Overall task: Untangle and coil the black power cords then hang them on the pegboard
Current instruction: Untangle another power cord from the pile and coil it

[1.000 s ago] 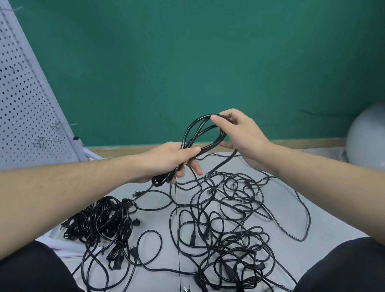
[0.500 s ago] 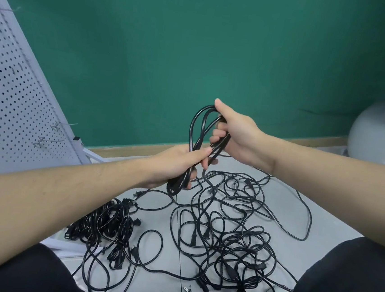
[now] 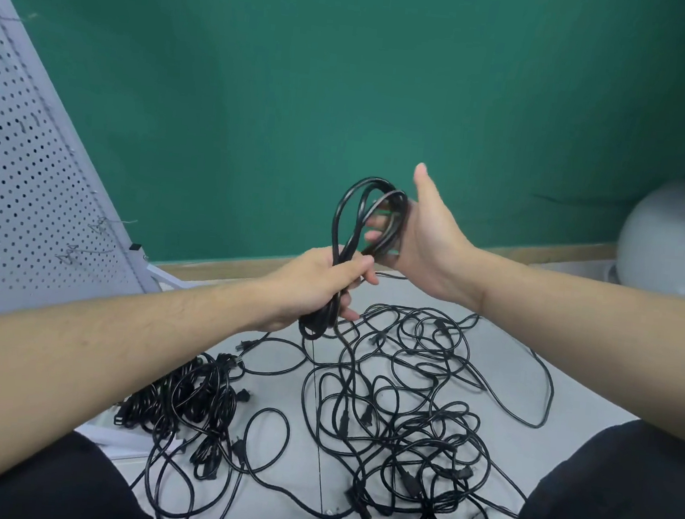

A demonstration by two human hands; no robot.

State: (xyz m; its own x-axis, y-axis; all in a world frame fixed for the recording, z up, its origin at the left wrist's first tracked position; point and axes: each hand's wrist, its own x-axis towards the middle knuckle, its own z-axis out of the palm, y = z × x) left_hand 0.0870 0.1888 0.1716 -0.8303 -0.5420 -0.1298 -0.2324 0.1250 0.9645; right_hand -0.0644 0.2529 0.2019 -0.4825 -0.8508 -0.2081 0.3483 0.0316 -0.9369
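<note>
Rising from a flatter angle a second ago, the half-made coil of glossy black power cord (image 3: 370,237) now stands nearly upright above the loose tangle of black power cords (image 3: 410,404) on the pale floor. The left hand (image 3: 321,286) grips the coil's lower bend in a closed fist, directly over the tangle's near-left edge. The right hand (image 3: 423,233), which was pinching the loop half a second ago, has spread out: thumb up, fingers threaded through the upper loop. That reads as another turn just laid on, so this cord is probably close to fully coiled, though a strand trails down into the tangle and hanging is not yet possible. A bundled heap of black cords (image 3: 189,403) lies left of the tangle. The grey perforated metal pegboard (image 3: 17,186), bearing thin wire hooks, leans far left of the tangle. The only container, a round grey ceramic pot (image 3: 677,237), sits right of the tangle; its contents cannot be seen.
</note>
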